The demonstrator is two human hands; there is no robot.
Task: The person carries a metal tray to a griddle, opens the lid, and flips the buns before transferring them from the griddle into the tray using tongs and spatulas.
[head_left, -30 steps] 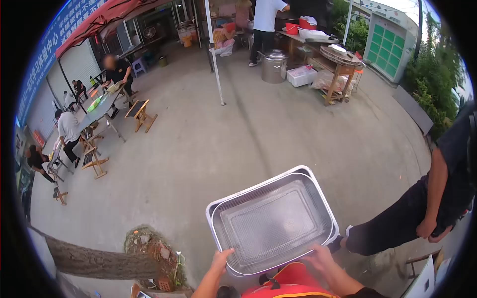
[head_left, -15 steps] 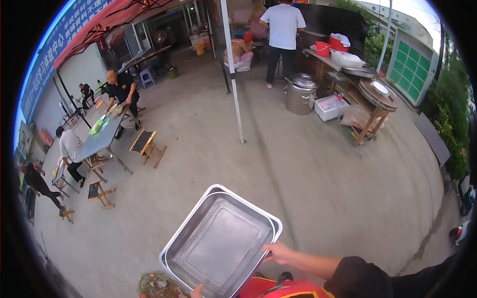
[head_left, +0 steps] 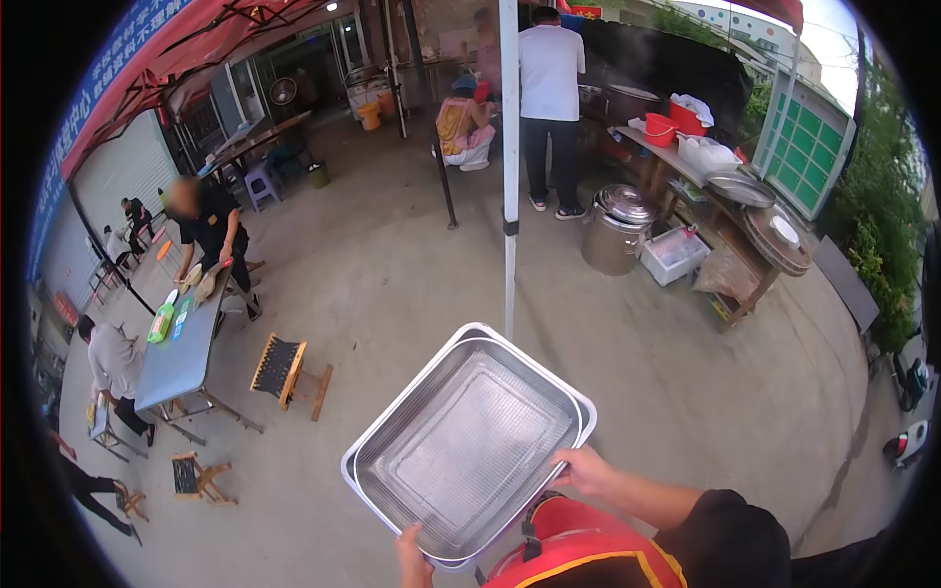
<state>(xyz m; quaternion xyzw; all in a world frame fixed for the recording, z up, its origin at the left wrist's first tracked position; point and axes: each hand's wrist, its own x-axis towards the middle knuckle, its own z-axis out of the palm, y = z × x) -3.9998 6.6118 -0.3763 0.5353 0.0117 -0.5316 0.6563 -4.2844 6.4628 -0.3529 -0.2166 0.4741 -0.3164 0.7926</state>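
We're clamping the tray (head_left: 469,436) in left hand (head_left: 413,563) and right hand (head_left: 590,471). We're wanting even grips, a level tray and space off the pole (head_left: 511,147).

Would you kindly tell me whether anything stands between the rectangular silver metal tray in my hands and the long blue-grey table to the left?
Yes: a wooden stool with a black woven seat stands on the floor between the tray and the table.
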